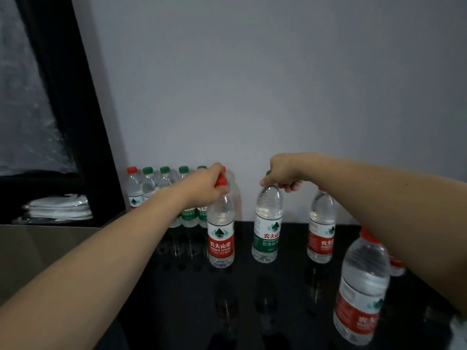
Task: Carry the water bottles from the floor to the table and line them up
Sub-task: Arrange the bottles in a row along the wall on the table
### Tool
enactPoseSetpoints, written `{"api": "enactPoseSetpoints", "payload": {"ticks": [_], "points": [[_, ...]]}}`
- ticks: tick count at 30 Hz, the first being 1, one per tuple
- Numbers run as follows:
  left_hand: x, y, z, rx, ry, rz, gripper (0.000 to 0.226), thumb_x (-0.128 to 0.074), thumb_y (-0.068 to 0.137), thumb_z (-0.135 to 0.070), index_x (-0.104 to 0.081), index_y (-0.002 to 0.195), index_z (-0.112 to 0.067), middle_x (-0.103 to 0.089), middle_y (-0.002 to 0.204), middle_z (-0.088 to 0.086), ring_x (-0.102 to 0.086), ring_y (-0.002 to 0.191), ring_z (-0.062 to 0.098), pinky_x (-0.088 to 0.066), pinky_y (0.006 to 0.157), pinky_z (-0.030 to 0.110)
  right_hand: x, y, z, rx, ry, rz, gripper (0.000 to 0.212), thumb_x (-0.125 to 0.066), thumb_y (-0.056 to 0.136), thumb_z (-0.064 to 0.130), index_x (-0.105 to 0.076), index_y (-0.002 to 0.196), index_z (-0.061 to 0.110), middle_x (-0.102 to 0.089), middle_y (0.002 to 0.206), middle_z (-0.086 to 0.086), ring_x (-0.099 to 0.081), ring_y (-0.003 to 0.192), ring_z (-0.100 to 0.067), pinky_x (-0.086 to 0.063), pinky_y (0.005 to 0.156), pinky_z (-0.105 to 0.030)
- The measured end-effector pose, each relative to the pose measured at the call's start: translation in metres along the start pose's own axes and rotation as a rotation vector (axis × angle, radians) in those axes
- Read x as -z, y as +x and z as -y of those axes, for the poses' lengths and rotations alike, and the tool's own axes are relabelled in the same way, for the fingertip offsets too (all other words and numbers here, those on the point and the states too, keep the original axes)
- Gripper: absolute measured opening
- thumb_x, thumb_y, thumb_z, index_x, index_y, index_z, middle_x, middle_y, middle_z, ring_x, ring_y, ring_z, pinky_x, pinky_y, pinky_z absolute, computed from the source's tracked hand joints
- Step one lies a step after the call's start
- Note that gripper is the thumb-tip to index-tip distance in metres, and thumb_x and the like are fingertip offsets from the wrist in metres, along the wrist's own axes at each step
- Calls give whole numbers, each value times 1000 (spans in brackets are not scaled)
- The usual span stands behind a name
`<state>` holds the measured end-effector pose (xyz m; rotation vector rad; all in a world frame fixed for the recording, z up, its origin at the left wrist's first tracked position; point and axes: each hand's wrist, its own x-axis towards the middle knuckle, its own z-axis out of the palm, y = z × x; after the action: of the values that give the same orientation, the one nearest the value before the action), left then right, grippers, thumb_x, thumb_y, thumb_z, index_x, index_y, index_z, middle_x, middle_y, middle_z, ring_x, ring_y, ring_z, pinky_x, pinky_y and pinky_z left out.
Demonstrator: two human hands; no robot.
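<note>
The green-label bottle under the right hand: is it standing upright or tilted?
Slightly tilted. The green-label bottle leans, its neck further right than its base, while the right hand grips its top.

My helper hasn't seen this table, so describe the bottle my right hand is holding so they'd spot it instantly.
Start at the black table against the grey wall. The right hand pinches the neck of the green-label bottle mid-table. Both bottles flanking it have red labels.

The red-label bottle [220, 233] reads "农夫山泉" over "NONGFU SPRING"; the green-label bottle [267, 231], just right of it, reads "饮用".
</note>
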<state>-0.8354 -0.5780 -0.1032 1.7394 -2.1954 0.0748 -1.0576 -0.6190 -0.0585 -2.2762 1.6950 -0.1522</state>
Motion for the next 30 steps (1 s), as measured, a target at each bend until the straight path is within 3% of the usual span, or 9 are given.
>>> {"api": "enactPoseSetpoints", "payload": {"ticks": [4,7,11,15,20,27,30], "points": [[-21,37,16,-13,-53,-21,30,-56,96,-45,-43,116,-26,-54,92,-8,-55,78,9,-41,60,25,-5,43,7,-30,20,-32,28,-59,96,24,-51,81,2,-56,73,-16,-50,53,-24,-43,47,-29],[-38,68,19,-30,-32,-26,37,-53,98,-43,-45,125,-20,-53,96,-6,-53,84,14,-40,67,28,-8,72,11,-69,17,-79,25,-59,95,23,-53,85,0,-58,76,-18,-52,59,-28,-44,52,-31],[-59,106,18,-43,-26,-20,30,-52,98,-39,-47,119,-17,-59,105,4,-55,91,22,-45,76,37,-16,103,11,-120,27,-100,27,-58,96,25,-55,86,1,-59,78,-18,-55,67,-29,-46,57,-33],[-78,139,18,-34,-3,-17,26,-52,99,-35,-46,115,-16,-56,103,4,-53,92,25,-43,75,38,-22,130,4,-169,74,-107,24,-55,97,24,-52,89,2,-56,76,-16,-54,61,-27,-46,54,-31],[-98,164,25,3,-18,-76,25,-51,101,-31,-45,116,-12,-54,104,7,-51,89,23,-39,74,36,-32,152,-9,-183,103,-148,24,-56,97,22,-55,87,1,-58,76,-16,-56,61,-26,-52,66,-33],[-107,176,31,19,7,-132,26,-51,101,-29,-45,118,-11,-51,101,7,-49,86,23,-37,71,36,-32,176,-13,-160,180,-233,25,-57,96,22,-56,83,0,-59,70,-18,-57,51,-26,-54,59,-34],[-110,179,29,33,22,-131,27,-51,101,-28,-44,120,-10,-55,109,12,-50,88,25,-39,72,37,-39,180,-10,-148,167,-235,25,-55,96,17,-56,79,-1,-61,72,-19,-62,57,-30,-59,68,-38]]}}
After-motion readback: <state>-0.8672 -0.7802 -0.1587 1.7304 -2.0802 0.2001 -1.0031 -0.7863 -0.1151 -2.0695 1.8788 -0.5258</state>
